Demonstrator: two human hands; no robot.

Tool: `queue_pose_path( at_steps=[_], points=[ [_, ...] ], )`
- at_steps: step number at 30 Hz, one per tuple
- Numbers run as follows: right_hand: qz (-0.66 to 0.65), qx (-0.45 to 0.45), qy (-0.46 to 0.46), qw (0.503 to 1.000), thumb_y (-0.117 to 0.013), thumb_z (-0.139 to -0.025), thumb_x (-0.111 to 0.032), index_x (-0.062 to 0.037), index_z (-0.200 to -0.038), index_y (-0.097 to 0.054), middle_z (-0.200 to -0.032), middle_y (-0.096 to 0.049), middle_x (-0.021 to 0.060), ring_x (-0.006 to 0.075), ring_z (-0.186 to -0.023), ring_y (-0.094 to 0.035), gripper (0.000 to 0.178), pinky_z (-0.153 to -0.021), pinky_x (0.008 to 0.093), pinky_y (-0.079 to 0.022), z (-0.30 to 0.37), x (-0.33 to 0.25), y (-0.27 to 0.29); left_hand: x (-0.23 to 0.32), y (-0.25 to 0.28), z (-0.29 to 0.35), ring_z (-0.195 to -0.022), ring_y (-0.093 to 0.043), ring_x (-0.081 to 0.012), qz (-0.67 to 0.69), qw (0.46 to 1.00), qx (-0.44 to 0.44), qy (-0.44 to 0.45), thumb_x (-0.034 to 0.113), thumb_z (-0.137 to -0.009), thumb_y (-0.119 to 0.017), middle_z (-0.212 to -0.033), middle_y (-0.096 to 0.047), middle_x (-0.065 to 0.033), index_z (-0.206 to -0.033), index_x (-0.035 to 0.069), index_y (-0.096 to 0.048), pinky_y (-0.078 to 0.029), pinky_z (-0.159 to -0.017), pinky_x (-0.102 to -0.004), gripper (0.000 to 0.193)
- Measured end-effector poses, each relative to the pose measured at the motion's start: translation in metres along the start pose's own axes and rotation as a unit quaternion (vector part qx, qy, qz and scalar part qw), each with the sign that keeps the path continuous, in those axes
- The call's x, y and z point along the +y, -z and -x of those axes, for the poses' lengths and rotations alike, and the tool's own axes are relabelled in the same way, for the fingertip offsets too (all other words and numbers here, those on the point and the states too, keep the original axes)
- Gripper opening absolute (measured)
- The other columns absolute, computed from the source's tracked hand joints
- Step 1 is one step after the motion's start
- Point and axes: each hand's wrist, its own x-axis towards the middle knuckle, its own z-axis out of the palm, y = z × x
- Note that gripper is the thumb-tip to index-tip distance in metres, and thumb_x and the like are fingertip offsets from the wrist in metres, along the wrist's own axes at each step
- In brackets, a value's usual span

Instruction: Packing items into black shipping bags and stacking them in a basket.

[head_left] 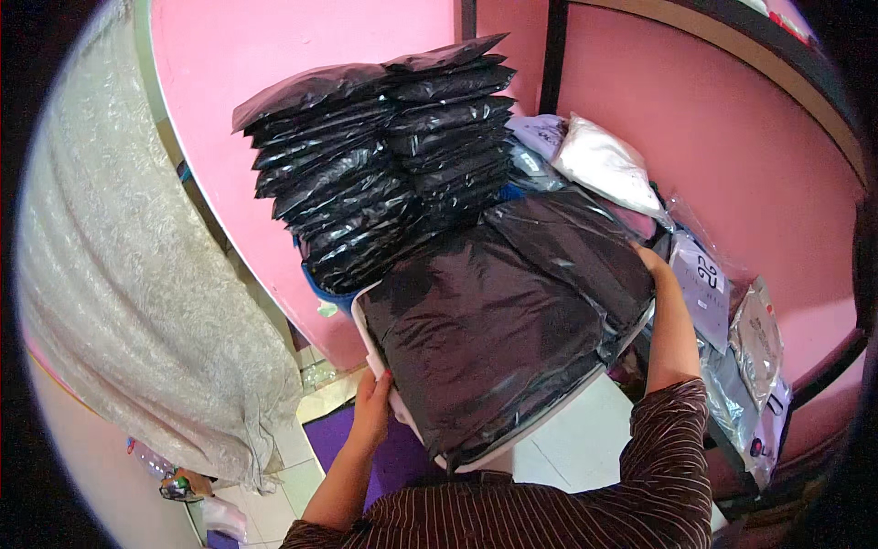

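Note:
A white plastic bin (359,320) with a pale rim is in front of my body, tilted at an angle. Flat black plastic packages (494,316) fill it to the top and cover most of its rim. My left hand (370,398) grips the bin's left side, low on the rim. At the far right corner, my right hand (647,263) is closed round the edge beside the packages; its fingertips are partly hidden. Just beyond the bin rises a tall double stack of black plastic packages (384,165), sitting in a blue container (322,291).
Clear-bagged garments (700,284) and a white bag (604,163) lie on a dark-framed rack at the right. A pale crushed-velvet curtain (155,274) hangs at the left. A purple mat (338,444) and white tiles lie below. Pink walls (732,156) enclose the back.

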Motion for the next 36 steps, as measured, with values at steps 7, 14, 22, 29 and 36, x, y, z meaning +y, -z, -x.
queue_pose_path(
  at_steps=[7,14,22,29,36],
  points=[
    [-0.014,-0.032,0.027,0.999,-0.039,-0.096,-0.049,0.0049,-0.122,-0.056,-0.116,-0.062,0.0142,0.0238,-0.101,-0.06,0.063,-0.09,0.0368,-0.045,0.007,0.032,0.008,-0.013,0.02,0.0,-0.088,-0.057,-0.0146,0.021,0.999,0.013,0.047,0.021,-0.097,-0.046,-0.1,-0.062,-0.0067,-0.112,0.001,-0.055,-0.045,-0.078,-0.027,0.026],
    [-0.085,-0.141,-0.043,0.985,-0.041,-0.091,-0.054,-0.0042,-0.128,-0.055,-0.118,-0.062,0.0141,0.0249,-0.107,-0.06,0.063,-0.092,0.0355,-0.045,0.098,-0.012,-0.048,0.019,0.082,0.039,-0.098,-0.059,-0.0223,-0.162,0.982,0.035,0.085,0.042,-0.097,-0.042,-0.112,-0.061,-0.0123,-0.122,-0.001,-0.052,-0.047,-0.084,-0.0333,0.051],
    [-0.105,-0.171,-0.063,0.978,-0.053,-0.067,-0.082,-0.0089,-0.143,-0.038,-0.143,-0.041,0.0165,0.0334,-0.129,-0.04,0.106,-0.106,0.0431,-0.03,0.151,-0.09,-0.112,0.032,0.106,0.099,-0.118,-0.05,-0.03,0.121,0.99,0.052,0.055,0.061,-0.094,-0.033,-0.131,-0.051,-0.0168,-0.137,0.003,-0.042,-0.04,-0.099,-0.039,0.074],
    [-0.128,-0.141,0.029,0.981,-0.054,-0.077,-0.07,-0.0064,-0.14,-0.041,-0.138,-0.047,0.0141,0.0309,-0.123,-0.046,0.091,-0.105,0.0396,-0.033,0.173,-0.078,-0.137,0.044,0.118,0.105,-0.123,-0.046,-0.0291,0.118,0.986,0.035,0.108,0.065,-0.091,-0.035,-0.138,-0.046,-0.0172,-0.139,0.004,-0.041,-0.037,-0.102,-0.038,0.078],
    [-0.091,-0.076,0.057,0.991,-0.055,-0.079,-0.067,-0.0045,-0.14,-0.042,-0.135,-0.049,0.016,0.03,-0.121,-0.048,0.088,-0.104,0.0379,-0.034,0.219,-0.085,-0.173,0.015,0.201,0.086,-0.124,-0.046,-0.0268,0.116,0.986,0.001,0.115,0.063,-0.089,-0.045,-0.14,-0.043,-0.0149,-0.141,0.006,-0.038,-0.035,-0.103,-0.0347,0.077]
  ],
)
